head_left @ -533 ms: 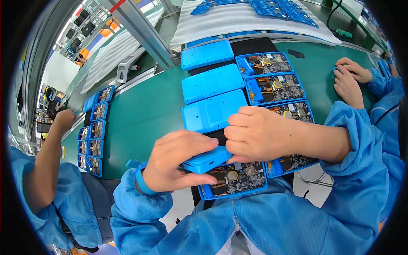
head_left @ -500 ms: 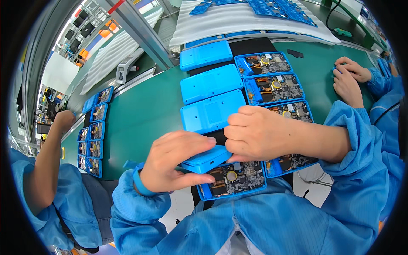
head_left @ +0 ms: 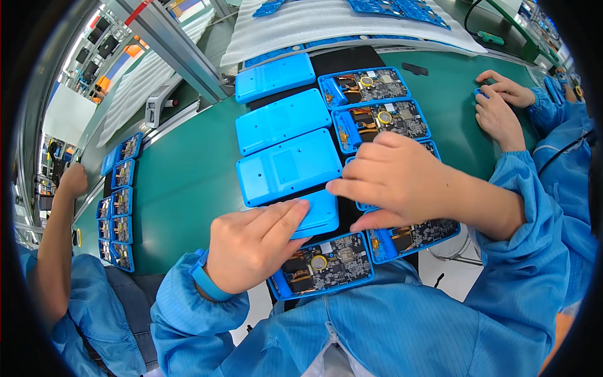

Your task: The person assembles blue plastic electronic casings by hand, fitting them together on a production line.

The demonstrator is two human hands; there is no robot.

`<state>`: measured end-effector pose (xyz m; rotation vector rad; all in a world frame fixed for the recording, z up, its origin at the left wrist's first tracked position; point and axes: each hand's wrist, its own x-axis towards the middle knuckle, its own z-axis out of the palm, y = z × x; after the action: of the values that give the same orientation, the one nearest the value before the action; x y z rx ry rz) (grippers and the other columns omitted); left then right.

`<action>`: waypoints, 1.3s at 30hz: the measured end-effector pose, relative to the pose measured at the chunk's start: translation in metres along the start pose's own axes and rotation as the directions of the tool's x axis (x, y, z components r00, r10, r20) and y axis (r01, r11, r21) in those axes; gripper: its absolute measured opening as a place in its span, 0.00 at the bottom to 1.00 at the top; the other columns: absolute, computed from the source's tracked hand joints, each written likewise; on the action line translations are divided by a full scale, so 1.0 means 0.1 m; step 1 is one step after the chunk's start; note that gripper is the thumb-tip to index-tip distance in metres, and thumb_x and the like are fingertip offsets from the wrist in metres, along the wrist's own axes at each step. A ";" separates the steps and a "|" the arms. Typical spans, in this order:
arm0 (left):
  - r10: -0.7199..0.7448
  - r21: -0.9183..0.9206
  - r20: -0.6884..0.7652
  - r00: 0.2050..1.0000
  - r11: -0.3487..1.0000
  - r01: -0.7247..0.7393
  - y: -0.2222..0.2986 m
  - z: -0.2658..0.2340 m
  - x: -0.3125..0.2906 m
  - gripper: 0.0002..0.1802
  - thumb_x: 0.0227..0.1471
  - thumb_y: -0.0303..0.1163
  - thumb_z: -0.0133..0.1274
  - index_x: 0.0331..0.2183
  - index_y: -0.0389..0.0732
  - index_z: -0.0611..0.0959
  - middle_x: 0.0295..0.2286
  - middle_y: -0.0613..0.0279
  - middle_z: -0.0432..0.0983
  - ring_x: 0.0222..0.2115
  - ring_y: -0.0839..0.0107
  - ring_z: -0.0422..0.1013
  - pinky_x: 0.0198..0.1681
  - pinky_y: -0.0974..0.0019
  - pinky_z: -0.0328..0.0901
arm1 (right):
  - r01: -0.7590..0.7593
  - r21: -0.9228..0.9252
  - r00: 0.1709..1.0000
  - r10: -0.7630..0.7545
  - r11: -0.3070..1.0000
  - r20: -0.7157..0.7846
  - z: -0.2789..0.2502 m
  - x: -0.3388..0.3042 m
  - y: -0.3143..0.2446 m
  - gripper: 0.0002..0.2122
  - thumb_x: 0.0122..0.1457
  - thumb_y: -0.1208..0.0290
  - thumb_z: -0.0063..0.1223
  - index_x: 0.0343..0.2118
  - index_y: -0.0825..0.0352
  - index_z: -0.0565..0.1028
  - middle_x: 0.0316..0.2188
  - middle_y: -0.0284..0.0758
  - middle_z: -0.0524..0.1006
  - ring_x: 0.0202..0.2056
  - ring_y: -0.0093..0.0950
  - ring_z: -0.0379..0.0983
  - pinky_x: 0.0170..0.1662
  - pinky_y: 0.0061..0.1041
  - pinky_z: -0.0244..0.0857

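Observation:
My left hand [head_left: 257, 245] is closed on a blue plastic case [head_left: 319, 213], its fingers across the top and its thumb at the near edge. The case lies nearly flat, just in front of another closed blue case [head_left: 289, 166]. At the case's right end is my right hand [head_left: 399, 179], with thumb and forefinger apart and nothing visible between them. Under my left hand's near side sits an open blue half-shell [head_left: 320, 267] with a circuit board and a round yellow-rimmed cell. A second open half-shell [head_left: 414, 239] is partly hidden by my right forearm.
Two more closed blue cases [head_left: 282, 119] and open half-shells [head_left: 383, 122] continue the rows away from me on the green table [head_left: 182, 188]. A small black piece [head_left: 414, 69] lies at the back. Co-workers' hands [head_left: 502, 113] are at right and far left, beside more half-shells [head_left: 122, 195].
The case in my left hand was tilted up and is now flatter. My right hand has come off its right end, its fingers spreading. The whole view has shifted a little.

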<state>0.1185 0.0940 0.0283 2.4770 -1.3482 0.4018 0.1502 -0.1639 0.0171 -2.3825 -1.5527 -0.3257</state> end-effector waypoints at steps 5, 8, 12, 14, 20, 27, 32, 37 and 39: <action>-0.026 -0.047 0.064 0.998 0.998 0.029 0.03 -0.04 0.03 0.25 0.32 0.31 0.63 0.38 0.37 0.78 0.32 0.58 0.78 0.24 0.66 0.75 0.23 0.67 0.69 | 0.012 0.011 0.972 -0.009 1.000 -0.235 0.15 0.06 -0.29 0.18 0.45 0.57 0.58 0.35 0.65 0.74 0.29 0.31 0.73 0.29 0.28 0.68 0.31 0.26 0.59; -0.007 -0.024 0.086 0.996 1.000 0.009 0.08 -0.02 0.04 0.26 0.31 0.31 0.64 0.38 0.38 0.78 0.32 0.61 0.78 0.23 0.69 0.74 0.23 0.69 0.68 | -0.017 0.095 0.954 0.044 0.995 -0.296 0.24 0.03 -0.41 0.14 0.43 0.65 0.60 0.30 0.68 0.74 0.26 0.33 0.72 0.27 0.28 0.69 0.29 0.26 0.62; -0.022 -0.061 0.131 0.991 0.998 0.030 0.10 -0.05 0.08 0.23 0.33 0.29 0.62 0.38 0.35 0.79 0.32 0.55 0.78 0.26 0.61 0.75 0.25 0.64 0.69 | -0.070 0.062 0.919 0.089 0.996 -0.384 0.30 -0.01 -0.45 0.14 0.44 0.63 0.59 0.31 0.66 0.74 0.26 0.32 0.72 0.27 0.29 0.69 0.29 0.26 0.62; -0.020 -0.068 0.146 0.989 0.997 0.031 0.07 -0.07 0.11 0.24 0.33 0.30 0.63 0.38 0.36 0.79 0.32 0.56 0.78 0.26 0.62 0.75 0.26 0.65 0.69 | -0.140 0.168 0.950 0.180 0.976 -0.256 0.21 -0.02 -0.40 0.14 0.45 0.61 0.59 0.32 0.64 0.74 0.27 0.31 0.72 0.27 0.29 0.68 0.30 0.28 0.62; -0.121 -0.128 0.210 0.970 0.980 0.150 0.06 -0.11 0.07 0.24 0.33 0.26 0.63 0.39 0.35 0.79 0.32 0.50 0.78 0.27 0.58 0.76 0.29 0.65 0.70 | -0.445 0.293 0.703 0.533 0.846 -0.471 0.07 -0.21 -0.02 0.07 0.51 0.71 0.55 0.31 0.68 0.75 0.27 0.37 0.75 0.31 0.35 0.71 0.33 0.28 0.64; -0.155 0.010 0.236 0.959 0.988 0.157 0.16 -0.08 0.13 0.27 0.34 0.24 0.63 0.42 0.34 0.78 0.35 0.47 0.77 0.30 0.57 0.76 0.30 0.65 0.70 | -0.477 0.318 0.676 0.573 0.819 -0.463 0.17 -0.45 -0.04 0.06 0.52 0.72 0.55 0.30 0.69 0.75 0.27 0.38 0.76 0.31 0.33 0.72 0.33 0.27 0.65; 0.042 0.247 0.166 0.985 0.965 -0.082 0.22 0.17 0.15 0.28 0.34 0.28 0.63 0.43 0.36 0.77 0.37 0.52 0.77 0.33 0.59 0.75 0.32 0.65 0.69 | -0.434 0.338 0.629 0.550 0.835 -0.549 0.20 -0.49 -0.01 0.06 0.51 0.72 0.55 0.30 0.69 0.75 0.26 0.39 0.76 0.30 0.35 0.72 0.33 0.28 0.64; 0.012 0.213 0.234 0.972 0.975 -0.063 0.24 0.10 0.15 0.31 0.40 0.47 0.56 0.44 0.35 0.77 0.41 0.49 0.74 0.39 0.52 0.71 0.41 0.58 0.65 | -0.478 0.279 0.683 0.552 0.833 -0.479 0.02 -0.56 -0.12 0.06 0.51 0.72 0.55 0.30 0.68 0.75 0.27 0.38 0.76 0.31 0.36 0.71 0.33 0.29 0.64; -0.064 0.222 0.293 0.954 0.975 -0.003 0.26 0.19 0.07 0.33 0.44 0.54 0.50 0.47 0.41 0.75 0.48 0.50 0.68 0.46 0.52 0.65 0.48 0.54 0.59 | -0.473 0.298 0.673 0.558 0.829 -0.485 -0.10 -0.58 -0.13 0.06 0.51 0.73 0.55 0.30 0.68 0.76 0.28 0.38 0.75 0.31 0.36 0.71 0.34 0.30 0.64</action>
<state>0.1023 0.0679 0.0171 2.8311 -1.4424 0.1813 0.1152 -0.2119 0.0082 -2.2036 -0.5752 -0.6701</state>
